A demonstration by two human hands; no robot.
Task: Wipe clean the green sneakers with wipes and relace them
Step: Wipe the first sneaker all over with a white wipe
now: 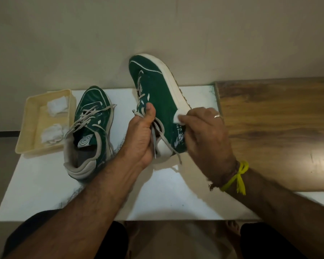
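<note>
My left hand (141, 134) grips one green sneaker (157, 90) at its tongue and laces, holding it tilted above the white board, toe pointing away, white sole to the right. Its grey laces hang loose below my thumb. My right hand (206, 131) presses a white wipe (178, 118) against the shoe's side near the heel, by the white sole edge. The second green sneaker (91, 128) stands on the board to the left, laced loosely, its opening toward me.
A cream plastic tray (26, 128) at the board's left edge holds two crumpled white wipes (56, 105). The white board (157, 199) lies before me; a wooden tabletop (279, 131) adjoins it on the right. My knees are below the board's near edge.
</note>
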